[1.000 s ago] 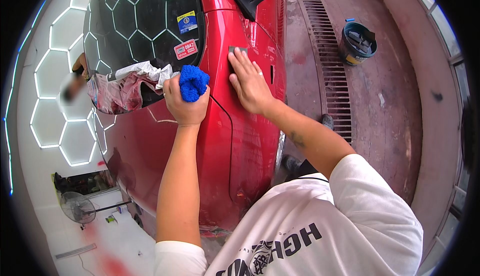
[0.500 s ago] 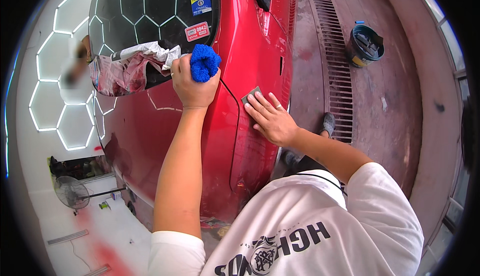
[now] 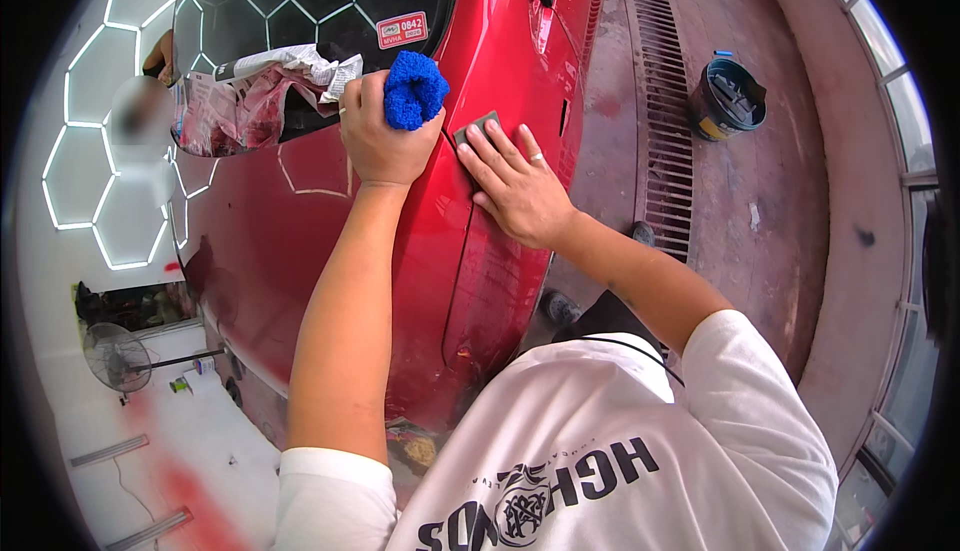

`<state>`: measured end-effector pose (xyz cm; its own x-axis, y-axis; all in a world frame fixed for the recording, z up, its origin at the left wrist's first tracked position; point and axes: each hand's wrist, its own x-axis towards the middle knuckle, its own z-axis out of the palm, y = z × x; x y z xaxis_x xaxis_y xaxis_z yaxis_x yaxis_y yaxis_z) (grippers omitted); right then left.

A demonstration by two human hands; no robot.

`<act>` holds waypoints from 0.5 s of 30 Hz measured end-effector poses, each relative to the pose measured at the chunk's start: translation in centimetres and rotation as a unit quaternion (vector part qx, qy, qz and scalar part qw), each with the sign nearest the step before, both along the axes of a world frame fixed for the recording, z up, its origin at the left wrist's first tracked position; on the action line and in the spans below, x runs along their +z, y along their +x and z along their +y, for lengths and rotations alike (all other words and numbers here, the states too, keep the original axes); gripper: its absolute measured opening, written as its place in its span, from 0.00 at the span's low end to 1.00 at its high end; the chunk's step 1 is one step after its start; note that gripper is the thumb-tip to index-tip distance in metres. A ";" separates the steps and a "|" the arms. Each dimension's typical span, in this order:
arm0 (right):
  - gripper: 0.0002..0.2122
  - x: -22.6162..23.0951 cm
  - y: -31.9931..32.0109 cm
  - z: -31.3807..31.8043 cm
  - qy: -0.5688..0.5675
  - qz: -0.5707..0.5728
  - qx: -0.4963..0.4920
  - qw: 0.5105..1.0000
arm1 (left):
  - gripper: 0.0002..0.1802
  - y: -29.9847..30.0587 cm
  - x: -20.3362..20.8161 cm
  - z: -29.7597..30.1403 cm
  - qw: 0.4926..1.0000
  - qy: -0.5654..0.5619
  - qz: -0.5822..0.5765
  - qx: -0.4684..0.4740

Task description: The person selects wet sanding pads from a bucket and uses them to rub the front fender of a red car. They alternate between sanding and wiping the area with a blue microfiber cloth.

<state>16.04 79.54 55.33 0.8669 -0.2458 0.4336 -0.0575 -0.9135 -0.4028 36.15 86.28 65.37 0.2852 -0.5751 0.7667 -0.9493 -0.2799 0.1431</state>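
Head view: left hand [image 3: 380,136] gripping blue cloth [image 3: 413,89], right hand [image 3: 520,191] flat on grey pad [image 3: 478,128].

On the car panel [image 3: 470,251], the cloth [image 3: 414,89] lies just left of the pad [image 3: 477,128]; the bucket [image 3: 726,99] stands well right.

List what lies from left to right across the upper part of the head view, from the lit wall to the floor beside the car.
Hexagon wall lights → crumpled paper sheet on the windscreen → left hand → blue cloth in its grip → small grey pad under the right hand on the red car → floor drain grate → dark tub.
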 end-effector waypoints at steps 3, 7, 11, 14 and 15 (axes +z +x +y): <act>0.32 -0.3 0.2 0.4 0.012 0.001 -0.002 1.000 | 0.33 0.0 -0.2 0.1 1.000 -0.001 0.006 -0.002; 0.33 -2.5 -2.8 1.3 0.022 0.050 0.023 0.998 | 0.33 0.1 -0.5 -0.3 1.000 0.001 0.007 0.001; 0.33 0.7 1.1 0.1 0.029 -0.008 -0.010 1.000 | 0.33 0.2 -0.2 0.1 1.000 0.000 0.016 -0.006; 0.32 -0.4 0.6 0.3 0.038 -0.013 -0.002 0.999 | 0.31 0.3 0.0 -0.2 1.000 -0.004 0.014 -0.009; 0.32 -1.9 -0.9 0.4 0.034 0.007 0.013 0.999 | 0.30 0.0 0.3 -0.2 1.000 -0.005 0.010 -0.012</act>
<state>15.16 79.95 53.47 0.8790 -0.2517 0.4051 -0.0396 -0.8850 -0.4639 36.11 86.10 65.64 0.2872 -0.5741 0.7668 -0.9525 -0.2558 0.1653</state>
